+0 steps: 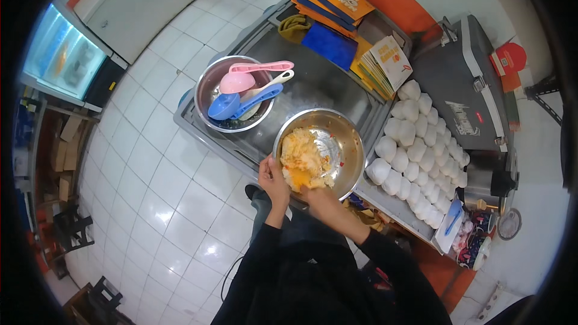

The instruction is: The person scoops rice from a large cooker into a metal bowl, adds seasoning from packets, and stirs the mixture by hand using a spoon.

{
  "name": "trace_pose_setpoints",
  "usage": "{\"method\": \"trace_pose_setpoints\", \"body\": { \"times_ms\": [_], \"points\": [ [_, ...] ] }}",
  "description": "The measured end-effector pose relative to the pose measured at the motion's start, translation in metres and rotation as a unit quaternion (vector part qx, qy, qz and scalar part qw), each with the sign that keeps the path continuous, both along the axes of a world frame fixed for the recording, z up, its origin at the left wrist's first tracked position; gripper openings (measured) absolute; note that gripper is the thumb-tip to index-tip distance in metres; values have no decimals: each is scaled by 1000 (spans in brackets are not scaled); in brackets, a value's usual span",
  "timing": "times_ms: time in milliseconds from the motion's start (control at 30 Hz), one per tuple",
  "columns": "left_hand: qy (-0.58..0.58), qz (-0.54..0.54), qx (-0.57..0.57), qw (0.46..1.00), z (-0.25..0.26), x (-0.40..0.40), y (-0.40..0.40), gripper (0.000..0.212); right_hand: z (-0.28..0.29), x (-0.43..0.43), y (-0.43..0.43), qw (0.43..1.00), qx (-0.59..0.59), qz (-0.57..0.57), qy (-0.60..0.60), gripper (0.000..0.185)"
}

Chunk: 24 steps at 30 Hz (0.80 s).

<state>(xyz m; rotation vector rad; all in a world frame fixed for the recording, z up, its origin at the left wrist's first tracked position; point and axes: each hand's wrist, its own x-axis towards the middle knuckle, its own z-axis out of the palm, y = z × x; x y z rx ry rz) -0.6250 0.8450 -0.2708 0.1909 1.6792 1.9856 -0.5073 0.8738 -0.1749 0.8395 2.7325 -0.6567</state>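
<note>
A steel mixing bowl [356, 144] sits at the near edge of a dark grey plastic lid or tabletop. Inside it, cooked rice [300, 146] with orange and red bits is heaped to the left; bare metal shows on the right. My left hand [274, 183] holds the bowl's left rim. My right hand [318, 198] is over the near rim, its fingers curled around what looks like a yellow spatula [299, 178] pressed into the rice. The handle is hidden by the hand. Farther left stands a second steel bowl [201, 99] with a pink scoop [237, 82], a blue scoop [226, 106] and a cream-handled utensil [281, 77].
Many white wrapped bundles [417, 149] are piled in rows to the right. Behind them leans a dark grey hard case [451, 81]. Stacked orange paper sleeves [343, 2], a blue packet [329, 45] and printed cards [388, 63] lie at the table's far side. White floor tiles [180, 180] extend left.
</note>
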Motion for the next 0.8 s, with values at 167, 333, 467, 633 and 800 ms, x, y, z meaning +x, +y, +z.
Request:
{"method": "trace_pose_setpoints", "body": {
  "times_ms": [167,333,467,633,800],
  "points": [
    [-39,7,5,999,-10,-8,-12,30,66,6,9,999,-3,-31,-39,30],
    [-13,11,11,1000,0,-6,-5,29,19,4,8,997,-41,-43,-39,37],
    [-37,12,7,999,-1,-7,-8,29,32,22,55,942,-274,-176,83,21],
    [-27,15,4,1000,0,-4,-3,29,-18,20,86,968,-157,-139,139,20],
    [-2,35,-18,999,3,-4,-7,29,17,38,143,940,-284,-160,105,19]
  ]
}}
